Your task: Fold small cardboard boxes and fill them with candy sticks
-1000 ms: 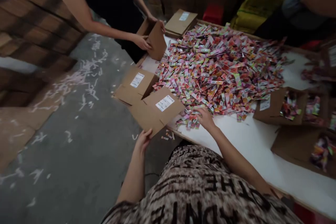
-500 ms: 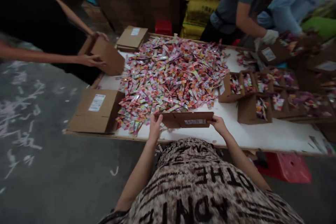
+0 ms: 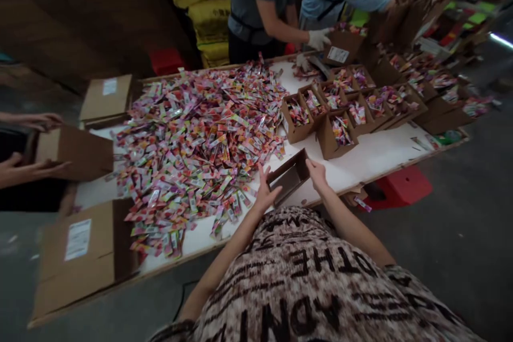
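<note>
**Packets mostly still loose; one empty box in hand**

Table (image 3: 385, 152) first: a long white top, most of it buried under a wide heap of small colourful packets (image 3: 200, 139) that runs from the far edge almost to the near one. By the size of that heap, the bulk of the sorting looks unfinished.

Right of the heap stands a cluster of small filled boxes (image 3: 340, 112), open-topped and showing packets inside, so part of the work appears done. Closed cartons (image 3: 106, 97) lie at the far left corner, and a larger labelled carton (image 3: 80, 251) rests at the near left corner.

At the near edge, just beside the heap, the person holds a small cardboard box (image 3: 289, 175), tilted and open, with nothing visible inside. The left hand (image 3: 265, 192) grips its near left end and the right hand (image 3: 316, 173) its right side, both closed around the cardboard.

Co-workers' hands hold another open box (image 3: 76, 152) at the left; a gloved hand (image 3: 318, 38) works at the far side.
</note>
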Action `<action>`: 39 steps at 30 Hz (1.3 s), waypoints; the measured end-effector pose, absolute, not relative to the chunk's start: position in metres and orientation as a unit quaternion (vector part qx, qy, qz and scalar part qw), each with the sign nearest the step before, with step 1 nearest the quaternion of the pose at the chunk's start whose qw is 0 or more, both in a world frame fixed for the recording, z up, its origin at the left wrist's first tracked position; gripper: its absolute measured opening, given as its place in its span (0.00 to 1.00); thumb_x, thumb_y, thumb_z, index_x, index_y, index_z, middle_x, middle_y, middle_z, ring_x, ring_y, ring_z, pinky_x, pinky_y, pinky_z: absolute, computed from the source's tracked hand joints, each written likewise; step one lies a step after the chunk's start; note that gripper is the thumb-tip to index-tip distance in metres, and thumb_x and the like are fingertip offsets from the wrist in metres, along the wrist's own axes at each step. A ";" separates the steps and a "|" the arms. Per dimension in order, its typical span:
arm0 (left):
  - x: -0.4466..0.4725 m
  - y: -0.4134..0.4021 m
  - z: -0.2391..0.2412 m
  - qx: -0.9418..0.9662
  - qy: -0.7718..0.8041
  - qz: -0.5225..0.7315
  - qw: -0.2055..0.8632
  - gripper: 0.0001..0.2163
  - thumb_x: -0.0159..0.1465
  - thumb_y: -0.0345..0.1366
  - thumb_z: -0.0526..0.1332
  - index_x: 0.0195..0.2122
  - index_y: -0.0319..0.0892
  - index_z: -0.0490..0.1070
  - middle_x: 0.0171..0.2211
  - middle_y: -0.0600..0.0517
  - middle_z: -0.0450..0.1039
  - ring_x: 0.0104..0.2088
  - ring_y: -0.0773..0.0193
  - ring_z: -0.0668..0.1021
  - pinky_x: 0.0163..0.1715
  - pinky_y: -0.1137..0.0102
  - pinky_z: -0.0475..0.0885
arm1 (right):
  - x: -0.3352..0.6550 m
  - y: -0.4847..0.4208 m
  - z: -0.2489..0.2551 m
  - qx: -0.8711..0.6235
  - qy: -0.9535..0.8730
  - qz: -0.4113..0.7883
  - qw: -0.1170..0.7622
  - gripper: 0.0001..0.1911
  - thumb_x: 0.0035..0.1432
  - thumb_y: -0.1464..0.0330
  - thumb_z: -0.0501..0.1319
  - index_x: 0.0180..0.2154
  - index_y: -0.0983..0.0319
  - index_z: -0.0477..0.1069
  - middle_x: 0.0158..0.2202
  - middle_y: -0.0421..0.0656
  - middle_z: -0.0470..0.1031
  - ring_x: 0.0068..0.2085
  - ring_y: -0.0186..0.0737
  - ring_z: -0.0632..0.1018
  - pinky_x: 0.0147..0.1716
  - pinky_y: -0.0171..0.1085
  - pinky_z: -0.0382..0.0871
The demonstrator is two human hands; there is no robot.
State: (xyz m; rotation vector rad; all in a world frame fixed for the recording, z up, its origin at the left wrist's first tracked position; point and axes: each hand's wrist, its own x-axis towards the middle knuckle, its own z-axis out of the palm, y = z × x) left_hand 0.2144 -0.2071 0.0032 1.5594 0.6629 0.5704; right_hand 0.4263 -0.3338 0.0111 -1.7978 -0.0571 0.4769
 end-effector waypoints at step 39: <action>0.199 -0.184 -0.024 0.750 0.264 0.139 0.590 0.14 0.59 0.42 0.64 0.44 0.48 0.83 0.53 0.44 0.77 0.59 0.48 0.73 0.65 0.50 0.62 | 0.448 -0.415 0.022 -0.733 -0.560 0.300 0.242 0.37 0.48 0.52 0.76 0.60 0.51 0.75 0.65 0.47 0.70 0.69 0.60 0.65 0.67 0.56 0.58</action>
